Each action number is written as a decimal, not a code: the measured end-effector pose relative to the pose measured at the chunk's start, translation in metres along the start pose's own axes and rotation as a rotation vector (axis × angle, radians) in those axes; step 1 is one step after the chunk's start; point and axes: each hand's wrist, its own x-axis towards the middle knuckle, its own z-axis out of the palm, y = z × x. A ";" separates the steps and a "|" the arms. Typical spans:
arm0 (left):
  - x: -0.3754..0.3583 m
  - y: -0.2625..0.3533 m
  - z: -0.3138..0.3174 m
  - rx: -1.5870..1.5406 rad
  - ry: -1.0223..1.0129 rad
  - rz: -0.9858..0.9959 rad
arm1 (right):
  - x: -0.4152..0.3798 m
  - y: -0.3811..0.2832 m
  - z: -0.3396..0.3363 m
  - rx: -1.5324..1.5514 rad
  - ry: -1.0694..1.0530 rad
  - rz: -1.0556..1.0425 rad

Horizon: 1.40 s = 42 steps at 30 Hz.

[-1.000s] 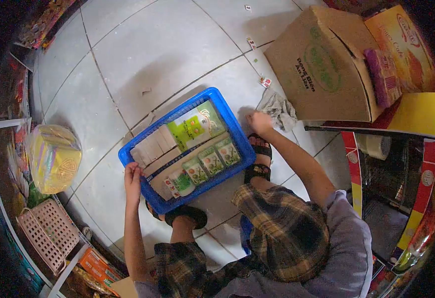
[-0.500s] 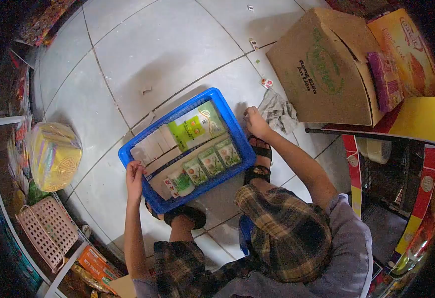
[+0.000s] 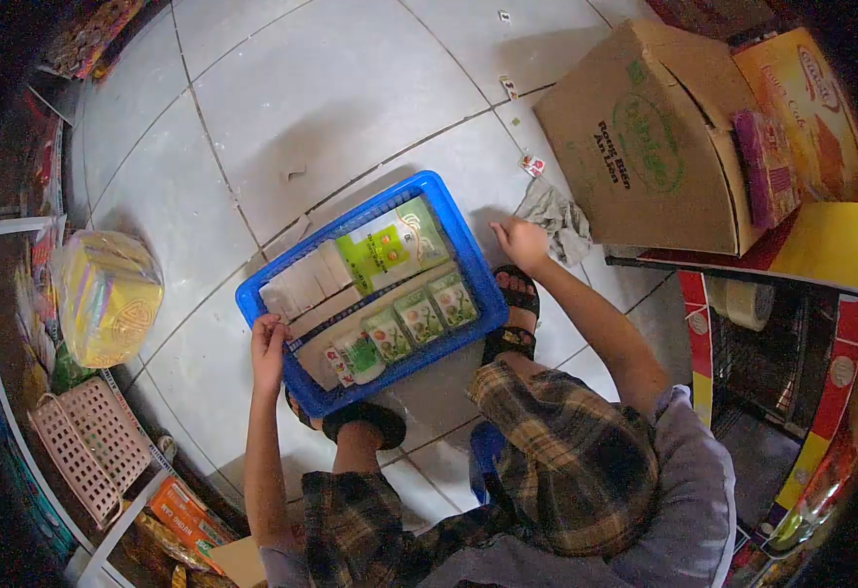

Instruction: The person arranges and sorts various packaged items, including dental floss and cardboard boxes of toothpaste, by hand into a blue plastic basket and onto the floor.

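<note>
A blue plastic basket [image 3: 429,186] stands on the floor tiles between my feet. Inside lie a green-and-white packet [image 3: 390,248], pale blank-looking packs [image 3: 303,286], a row of small green packs [image 3: 417,316] and a white-and-green packet [image 3: 354,359] at the near left. My left hand [image 3: 268,345] is closed over the basket's left rim. To the right of the basket, apart from it, my right hand [image 3: 524,243] hovers with curled fingers, a digit pointing toward the basket. Whatever those fingers might hold is hidden. Crumpled grey paper or cloth [image 3: 561,227] lies beside that hand.
A large cardboard box [image 3: 645,147] stands at right, with a purple packet [image 3: 767,167] and a yellow carton [image 3: 807,108] beyond. On the left are a plastic-wrapped yellow bundle [image 3: 110,299] and a pink basket [image 3: 94,436]. Small scraps [image 3: 533,165] dot the floor.
The whole view has shifted slightly. My right hand has turned a little and moved slightly rightward beside the basket; my left hand stays on the rim.
</note>
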 end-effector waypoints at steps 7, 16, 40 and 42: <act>0.000 0.004 0.002 0.031 0.037 0.002 | 0.003 0.003 0.004 0.080 -0.107 0.041; 0.003 -0.006 0.000 -0.007 0.034 -0.001 | 0.001 0.016 0.026 0.212 0.011 -0.110; 0.002 -0.010 -0.004 0.023 0.028 -0.011 | 0.007 0.013 0.024 0.218 -0.102 0.143; 0.001 -0.008 -0.002 0.020 0.046 -0.029 | 0.006 0.011 0.025 0.218 -0.091 0.121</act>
